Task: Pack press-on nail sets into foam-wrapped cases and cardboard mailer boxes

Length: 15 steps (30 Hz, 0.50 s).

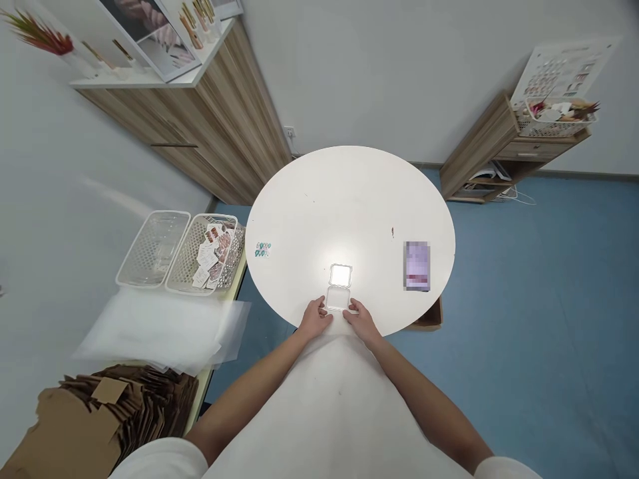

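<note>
A small clear plastic case [338, 299] lies on the white oval table near its front edge, its lid [341, 275] folded back away from me and catching a bright glare. I see nothing inside its near half. My left hand [316, 319] grips the case's left side, fingers curled at the rim and thumb at the near corner. On the opposite side, my right hand [362, 321] has its curled fingers and thumb at the right edge. At the table's left side lies a small sheet of teal-and-white nail tips [262, 250].
A blurred-out purple rectangular item [417, 266] lies on the table's right [349, 173]. A small brown speck [393, 232] is nearby. To the left stand two white baskets [167, 283], one with cards [212, 253], beside translucent sheets [160, 329] and stacked cardboard [80, 426]. Wooden cabinets [234, 113] stand behind.
</note>
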Available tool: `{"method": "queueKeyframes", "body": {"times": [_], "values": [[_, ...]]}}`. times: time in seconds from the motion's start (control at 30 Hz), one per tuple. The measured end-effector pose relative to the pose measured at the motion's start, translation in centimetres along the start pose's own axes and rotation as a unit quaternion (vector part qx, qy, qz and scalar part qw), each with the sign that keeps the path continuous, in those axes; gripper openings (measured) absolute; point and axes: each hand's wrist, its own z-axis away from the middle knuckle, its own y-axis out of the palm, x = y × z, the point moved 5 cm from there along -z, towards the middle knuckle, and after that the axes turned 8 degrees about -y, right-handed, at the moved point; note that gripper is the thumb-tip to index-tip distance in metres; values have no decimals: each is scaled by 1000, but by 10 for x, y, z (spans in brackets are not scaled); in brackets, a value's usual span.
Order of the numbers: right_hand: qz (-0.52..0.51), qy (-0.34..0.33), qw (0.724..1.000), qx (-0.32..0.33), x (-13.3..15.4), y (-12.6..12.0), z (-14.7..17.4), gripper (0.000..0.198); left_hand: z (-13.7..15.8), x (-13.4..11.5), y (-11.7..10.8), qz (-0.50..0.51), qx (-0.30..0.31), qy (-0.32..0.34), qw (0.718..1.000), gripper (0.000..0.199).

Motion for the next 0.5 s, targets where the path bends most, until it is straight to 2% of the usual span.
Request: {"method": "queueKeyframes", "body": {"times": [0.3, 0.4, 0.5], "values": [[-14, -85, 995, -40, 42, -2, -25, 44, -26, -33, 0, 54, -14, 36, 998, 44], [-21, -98, 995, -29, 46, -3, -29, 43, -28, -39, 0, 56, -11, 43, 997, 38], [-18, -82, 994, -62, 40, -6, -30, 49, -29, -38, -1, 64, -18, 30, 997, 43]]}}
